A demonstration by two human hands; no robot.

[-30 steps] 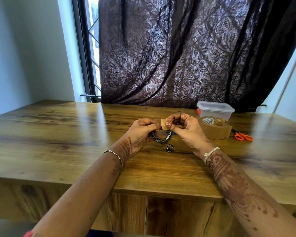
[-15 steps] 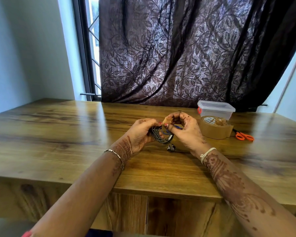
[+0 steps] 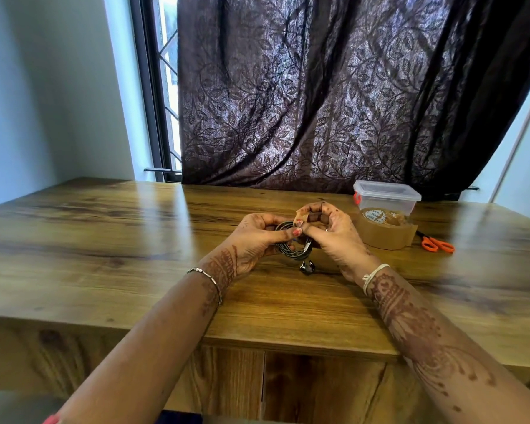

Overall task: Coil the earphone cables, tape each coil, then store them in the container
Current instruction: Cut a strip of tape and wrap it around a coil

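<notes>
Dark leaf-patterned curtain (image 3: 318,102) is hanging behind the wooden table (image 3: 104,240), and at frame centre we are watching both hands working just above it. The left hand (image 3: 257,237) is gripping the coil (image 3: 291,250) of dark cable, thumb lying across its top. The right hand (image 3: 334,231) is pinching a tape strip (image 3: 302,216) at the coil's upper edge. Earbuds (image 3: 306,267) are hanging below the coil, on or just above the table; we cannot tell which. We are judging two risks: the tape strip could be folding onto itself or sticking to a fingertip before wrapping the bundle, and a slackening left grip could be letting loops spring loose. At right of the hands, the roll (image 3: 383,234), lidded container (image 3: 386,197) and scissors (image 3: 438,243) are waiting.
</notes>
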